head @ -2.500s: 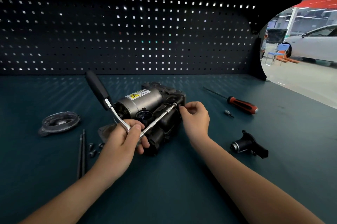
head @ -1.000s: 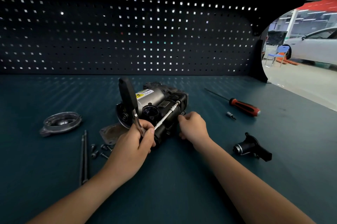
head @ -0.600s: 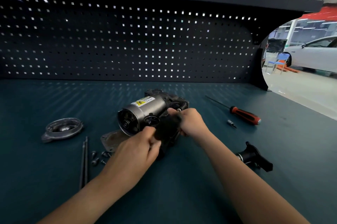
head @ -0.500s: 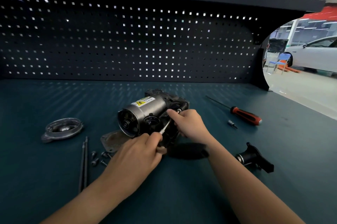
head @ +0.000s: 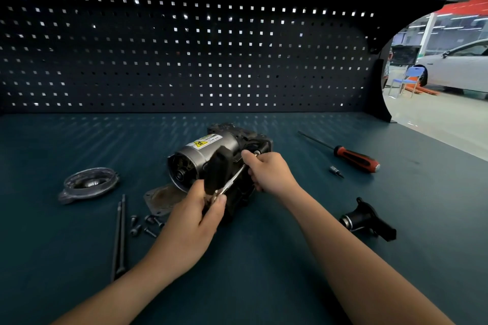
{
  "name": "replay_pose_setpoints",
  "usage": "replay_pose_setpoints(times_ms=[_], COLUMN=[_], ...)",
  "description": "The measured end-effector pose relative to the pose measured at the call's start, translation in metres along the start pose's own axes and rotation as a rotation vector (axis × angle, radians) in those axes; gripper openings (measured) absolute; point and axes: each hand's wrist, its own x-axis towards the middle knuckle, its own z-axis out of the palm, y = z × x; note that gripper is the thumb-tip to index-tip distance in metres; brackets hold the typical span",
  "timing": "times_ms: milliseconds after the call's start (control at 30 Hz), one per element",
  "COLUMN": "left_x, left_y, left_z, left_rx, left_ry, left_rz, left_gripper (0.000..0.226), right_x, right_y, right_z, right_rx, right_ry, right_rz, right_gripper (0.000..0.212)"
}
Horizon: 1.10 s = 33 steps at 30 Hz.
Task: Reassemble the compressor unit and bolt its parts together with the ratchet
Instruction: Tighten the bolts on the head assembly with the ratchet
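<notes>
Head view. Round grey metal compressor unit (head: 208,150) with black block lies mid dark green surface (head: 264,285). Left hand (head: 190,227) grip wraps shiny steel ratchet (head: 219,170) with fat black handle. Right hand (head: 272,172) grip pinches bar's far tip against unit. Best: hold tip straight, swing handle short, don't slip. Metal smooth, hard; handle looks rubbery.

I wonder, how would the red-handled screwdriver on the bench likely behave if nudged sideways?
The screwdriver would probably roll, since its handle looks rounded and it lies free on the flat bench. Its thin shaft looks like stiff metal, unlikely to flex.
</notes>
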Motion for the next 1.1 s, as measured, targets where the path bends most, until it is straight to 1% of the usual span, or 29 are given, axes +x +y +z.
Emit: replay_pose_setpoints(times_ms=[133, 267, 333, 367, 400, 433, 467, 533, 567, 600, 633, 667, 700, 733, 800, 867, 933, 967, 1000, 1033, 1067, 1100], left_x=[0.005, 0.008, 0.010, 0.011, 0.011, 0.011, 0.011, 0.007, 0.005, 0.003, 0.002, 0.003, 0.004, 0.008, 0.011, 0.014, 0.021, 0.025, 0.028, 0.030, 0.031, 0.030], left_y=[0.007, 0.011, 0.014, 0.016, 0.017, 0.017, 0.017, 0.013, 0.014, 0.012, 0.010, 0.009, 0.011, 0.014, 0.014, 0.012, 0.019, 0.024, 0.028, 0.030, 0.031, 0.031], left_z=[0.001, 0.002, 0.002, 0.001, 0.000, -0.001, -0.003, -0.007, -0.010, -0.012, -0.013, -0.014, -0.015, -0.016, -0.014, -0.007, -0.004, -0.006, -0.009, -0.012, -0.013, -0.014], left_rx=[-0.133, -0.374, -0.498, -0.541, -0.535, -0.464, -0.315, 0.158, 0.433, 0.653, 0.790, 0.860, 0.864, 0.778, 0.483, 0.206, -0.230, -0.484, -0.701, -0.835, -0.869, -0.827], left_ry=[0.066, 0.090, 0.098, 0.099, 0.091, 0.065, 0.023, -0.106, -0.149, -0.199, -0.203, -0.147, -0.110, -0.095, 0.030, 0.086, 0.097, 0.114, 0.133, 0.146, 0.143, 0.133], left_rz=[-0.138, -0.327, -0.423, -0.454, -0.449, -0.403, -0.310, -0.024, 0.131, 0.264, 0.357, 0.417, 0.404, 0.325, 0.150, -0.025, -0.313, -0.459, -0.564, -0.624, -0.640, -0.621], left_gripper=[0.014, 0.017, 0.018, 0.018, 0.017, 0.014, 0.011, 0.005, 0.010, 0.017, 0.024, 0.029, 0.030, 0.030, 0.026, 0.015, 0.015, 0.016, 0.018, 0.020, 0.020, 0.018], right_x=[-0.004, -0.006, -0.007, -0.007, -0.008, -0.007, -0.007, -0.007, -0.007, -0.007, -0.007, -0.008, -0.008, -0.008, -0.007, -0.006, -0.007, -0.007, -0.008, -0.009, -0.009, -0.007], right_y=[-0.001, -0.004, -0.003, -0.003, -0.002, -0.002, -0.002, -0.001, 0.000, 0.000, 0.001, 0.002, 0.003, 0.004, 0.007, 0.010, 0.009, 0.009, 0.008, 0.009, 0.010, 0.012], right_z=[0.001, 0.003, 0.005, 0.005, 0.006, 0.006, 0.006, 0.006, 0.006, 0.006, 0.006, 0.006, 0.006, 0.006, 0.008, 0.010, 0.009, 0.008, 0.008, 0.008, 0.007, 0.006], right_rx=[-0.042, -0.063, -0.089, -0.098, -0.098, -0.096, -0.101, -0.123, -0.122, -0.111, -0.094, -0.070, -0.033, 0.016, 0.109, 0.216, 0.359, 0.395, 0.411, 0.412, 0.406, 0.381], right_ry=[0.010, 0.018, 0.034, 0.049, 0.061, 0.068, 0.068, 0.060, 0.057, 0.054, 0.047, 0.036, 0.029, 0.028, 0.065, 0.123, 0.135, 0.115, 0.092, 0.078, 0.089, 0.123], right_rz=[-0.023, -0.048, -0.061, -0.066, -0.072, -0.079, -0.085, -0.092, -0.094, -0.094, -0.090, -0.079, -0.060, -0.035, 0.045, 0.168, 0.278, 0.309, 0.329, 0.332, 0.327, 0.309], right_gripper=[0.049, 0.046, 0.049, 0.051, 0.052, 0.053, 0.052, 0.050, 0.049, 0.047, 0.045, 0.042, 0.041, 0.041, 0.043, 0.043, 0.039, 0.036, 0.032, 0.028, 0.027, 0.026])
